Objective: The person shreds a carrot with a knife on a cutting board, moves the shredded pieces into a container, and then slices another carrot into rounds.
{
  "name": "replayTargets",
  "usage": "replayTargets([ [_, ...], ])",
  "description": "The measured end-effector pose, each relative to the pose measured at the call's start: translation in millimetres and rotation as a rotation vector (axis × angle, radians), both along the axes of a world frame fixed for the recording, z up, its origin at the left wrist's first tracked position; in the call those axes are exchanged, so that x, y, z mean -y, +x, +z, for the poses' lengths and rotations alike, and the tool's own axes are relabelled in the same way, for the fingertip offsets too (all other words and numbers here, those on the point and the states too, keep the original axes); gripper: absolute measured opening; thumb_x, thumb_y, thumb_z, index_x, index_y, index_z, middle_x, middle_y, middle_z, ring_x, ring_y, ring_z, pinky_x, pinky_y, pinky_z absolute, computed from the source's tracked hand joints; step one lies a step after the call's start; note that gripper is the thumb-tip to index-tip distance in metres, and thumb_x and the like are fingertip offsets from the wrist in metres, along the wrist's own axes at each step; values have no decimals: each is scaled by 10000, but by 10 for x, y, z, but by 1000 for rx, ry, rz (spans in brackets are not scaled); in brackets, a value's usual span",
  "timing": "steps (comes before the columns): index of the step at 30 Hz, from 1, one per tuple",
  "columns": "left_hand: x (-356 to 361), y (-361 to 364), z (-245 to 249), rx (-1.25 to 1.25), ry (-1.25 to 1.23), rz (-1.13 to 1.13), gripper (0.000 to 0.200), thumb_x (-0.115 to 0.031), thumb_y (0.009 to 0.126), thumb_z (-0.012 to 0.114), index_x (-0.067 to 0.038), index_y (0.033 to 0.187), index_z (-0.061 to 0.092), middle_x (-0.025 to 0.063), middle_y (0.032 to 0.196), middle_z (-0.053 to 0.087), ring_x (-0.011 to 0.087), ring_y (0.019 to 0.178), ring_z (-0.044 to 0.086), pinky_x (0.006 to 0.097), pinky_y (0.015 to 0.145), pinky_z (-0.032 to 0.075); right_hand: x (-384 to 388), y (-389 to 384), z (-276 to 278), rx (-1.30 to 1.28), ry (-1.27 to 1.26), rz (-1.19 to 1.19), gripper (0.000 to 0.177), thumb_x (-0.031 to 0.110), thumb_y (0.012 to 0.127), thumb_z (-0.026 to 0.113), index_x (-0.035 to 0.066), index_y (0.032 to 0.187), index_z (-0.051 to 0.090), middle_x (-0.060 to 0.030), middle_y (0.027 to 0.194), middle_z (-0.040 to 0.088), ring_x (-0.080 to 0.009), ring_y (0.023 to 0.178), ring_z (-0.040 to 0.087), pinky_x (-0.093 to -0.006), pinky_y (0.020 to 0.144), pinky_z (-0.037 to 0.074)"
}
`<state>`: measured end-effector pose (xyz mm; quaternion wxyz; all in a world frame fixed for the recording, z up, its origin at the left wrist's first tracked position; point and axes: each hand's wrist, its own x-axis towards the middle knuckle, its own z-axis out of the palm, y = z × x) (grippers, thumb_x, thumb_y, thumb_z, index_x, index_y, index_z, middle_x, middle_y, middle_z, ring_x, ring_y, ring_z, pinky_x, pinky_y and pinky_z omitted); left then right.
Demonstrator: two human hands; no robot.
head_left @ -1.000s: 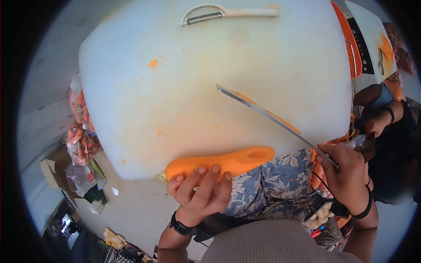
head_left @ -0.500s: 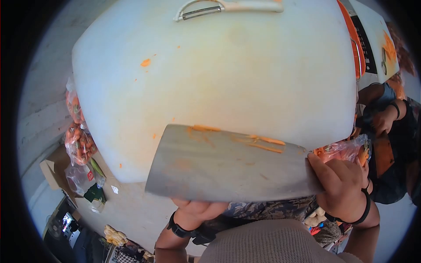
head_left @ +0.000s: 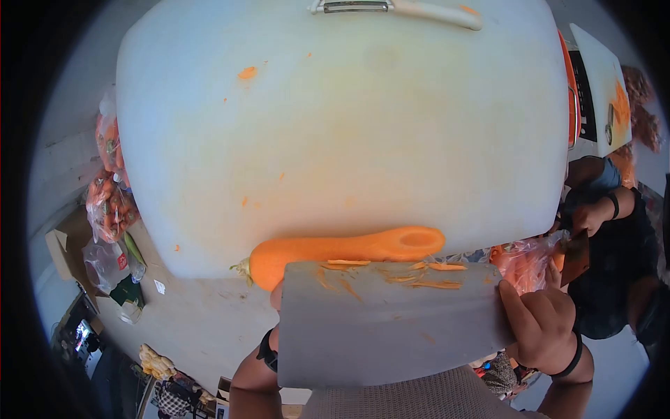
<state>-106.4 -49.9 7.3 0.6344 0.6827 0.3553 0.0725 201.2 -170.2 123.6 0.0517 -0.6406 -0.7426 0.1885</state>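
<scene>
A peeled orange carrot (head_left: pixel 335 249) lies along the near edge of a large white cutting board (head_left: pixel 335 126). My left hand (head_left: pixel 277 297) is almost wholly hidden behind a broad cleaver blade (head_left: pixel 384 321); only a finger shows under the carrot, so its grip cannot be seen. My right hand (head_left: pixel 541 325) is closed on the cleaver's handle at the right. The blade is held flat-side up, just in front of the carrot, with carrot scraps stuck to it.
A white peeler (head_left: pixel 398 8) rests at the board's far edge. Bags of carrots (head_left: pixel 105 195) sit on the floor at left. At right another person's hand (head_left: pixel 590 213) holds a knife beside a second board (head_left: pixel 604 84) and a bag of carrot pieces (head_left: pixel 523 262).
The cleaver turned from edge-on to flat and has dropped nearer to me, uncovering the carrot again. My left hand went out of sight behind the blade.
</scene>
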Motion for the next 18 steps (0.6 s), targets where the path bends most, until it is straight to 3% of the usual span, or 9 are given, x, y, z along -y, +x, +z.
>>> replayTargets([
  [18, 7, -56, -73, 76, -97, -31, 453, -279, 826, 701, -115, 1236, 602, 90, 1255, 598, 290, 1134, 567, 452, 983, 426, -65, -2, 77, 78, -142, 29, 471, -6, 639, 643, -103, 1099, 614, -4, 626, 417, -114, 479, 468, -275, 399, 353],
])
